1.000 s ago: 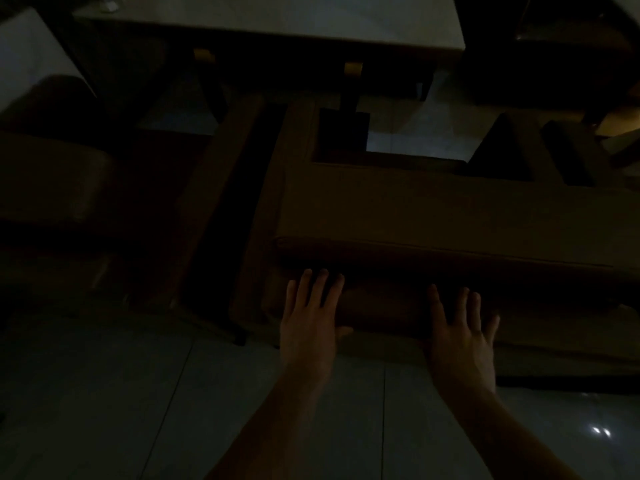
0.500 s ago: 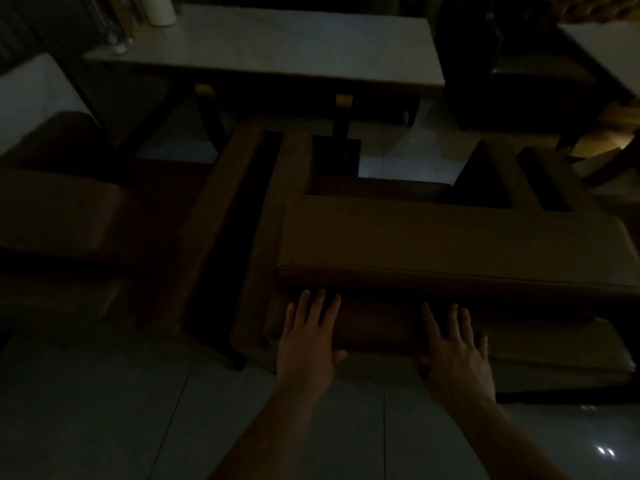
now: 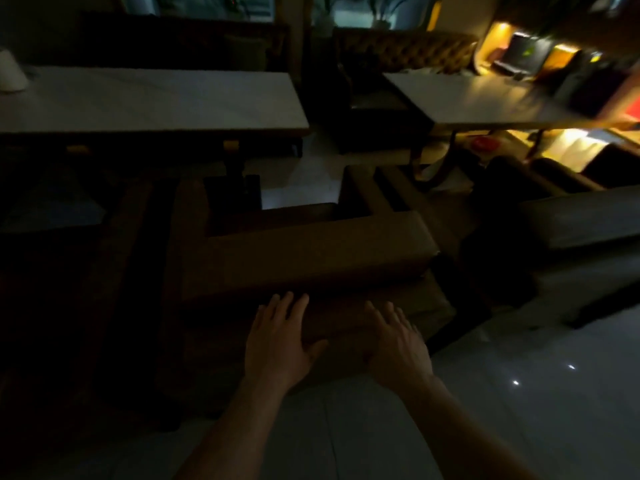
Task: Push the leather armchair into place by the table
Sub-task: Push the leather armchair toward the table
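Pressing flat against the rear of the leather armchair (image 3: 304, 261), both hands are in view at the lower centre of a dim room. The left hand (image 3: 277, 344) lies palm-down on the back panel just below the padded top rail, fingers (image 3: 289, 306) straight and slightly spread, thumb out to the right. The right hand (image 3: 398, 348) sits just beside it on the same panel, fingers straight and a little apart, pointing up toward the rail. Neither hand curls round or pinches any part of the chair. Both forearms are bare and extend from the bottom edge.

The armchair is brown, seen from behind and above, its back toward the person and its open seat facing the tabletop (image 3: 149, 102). Its armrests reach toward the near edge of that pale tabletop, and the dark table pedestal (image 3: 235, 188) stands just beyond the seat front. Whether chair and table touch cannot be told in this light.

A second brown chair (image 3: 114, 258) stands close on the left, largely in shadow. On the right, well apart, is a grey armchair (image 3: 585, 251). A second pale tabletop (image 3: 478, 98) lies at upper right, with a tufted bench (image 3: 408, 51) behind it. The floor (image 3: 502, 393) is pale glossy tile with small light reflections.
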Available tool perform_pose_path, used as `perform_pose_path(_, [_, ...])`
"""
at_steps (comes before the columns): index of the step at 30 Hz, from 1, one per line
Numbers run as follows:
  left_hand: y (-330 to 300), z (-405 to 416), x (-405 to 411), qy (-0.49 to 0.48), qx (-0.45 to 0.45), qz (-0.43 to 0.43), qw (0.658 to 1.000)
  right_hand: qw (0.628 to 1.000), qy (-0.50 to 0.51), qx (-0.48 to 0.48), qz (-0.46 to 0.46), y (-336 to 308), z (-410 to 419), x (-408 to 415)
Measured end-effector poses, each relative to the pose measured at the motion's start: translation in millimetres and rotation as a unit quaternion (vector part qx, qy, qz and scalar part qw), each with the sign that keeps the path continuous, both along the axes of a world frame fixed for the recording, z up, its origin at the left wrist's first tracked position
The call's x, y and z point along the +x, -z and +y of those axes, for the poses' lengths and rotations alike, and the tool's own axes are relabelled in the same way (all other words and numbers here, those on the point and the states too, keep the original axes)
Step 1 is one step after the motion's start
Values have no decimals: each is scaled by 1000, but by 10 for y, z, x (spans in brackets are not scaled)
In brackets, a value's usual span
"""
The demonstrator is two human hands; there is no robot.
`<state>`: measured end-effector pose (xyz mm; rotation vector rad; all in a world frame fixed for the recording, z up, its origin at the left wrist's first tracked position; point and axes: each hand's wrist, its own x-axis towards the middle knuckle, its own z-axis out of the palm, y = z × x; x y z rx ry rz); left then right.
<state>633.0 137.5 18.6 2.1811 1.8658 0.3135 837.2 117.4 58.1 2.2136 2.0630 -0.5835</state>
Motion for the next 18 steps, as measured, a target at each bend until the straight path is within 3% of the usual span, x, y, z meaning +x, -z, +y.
perform_pose_path(9, [-526, 4, 1670, 85, 12, 4, 996, 995, 76, 62, 22, -441, -241, 1659])
perform_pose_path(18, [-798, -61, 3605, 82, 3, -11, 997, 993, 90, 70, 25, -580, -307, 3688])
